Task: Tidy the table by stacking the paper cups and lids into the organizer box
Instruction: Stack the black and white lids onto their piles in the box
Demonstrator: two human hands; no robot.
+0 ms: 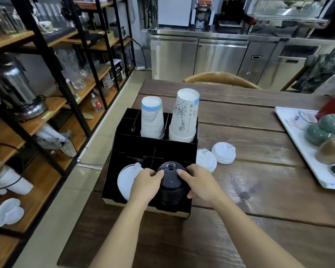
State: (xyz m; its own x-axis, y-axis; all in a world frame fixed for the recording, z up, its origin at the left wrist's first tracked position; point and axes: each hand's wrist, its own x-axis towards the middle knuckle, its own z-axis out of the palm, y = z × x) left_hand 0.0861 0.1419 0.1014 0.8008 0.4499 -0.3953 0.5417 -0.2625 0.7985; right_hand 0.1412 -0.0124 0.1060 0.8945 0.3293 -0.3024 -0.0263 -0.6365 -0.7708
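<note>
A black organizer box (124, 144) stands on the wooden table (249, 190). Its back compartments hold two upside-down stacks of paper cups, a shorter stack (152, 118) on the left and a taller stack (184, 117) on the right. In the front right compartment sits a stack of black lids (171, 183). My left hand (146, 183) and my right hand (198, 183) grip that stack from either side. White lids (125, 180) lie in the front left compartment, partly hidden by my left hand. Two white lids (223, 152) (205, 158) rest on the table just right of the box.
A white tray (296, 136) with green and brown teaware sits at the table's right edge, a red pot behind it. A wooden chair back (220, 77) stands at the far side. Shelving with glassware and a kettle lines the left; steel counters stand behind.
</note>
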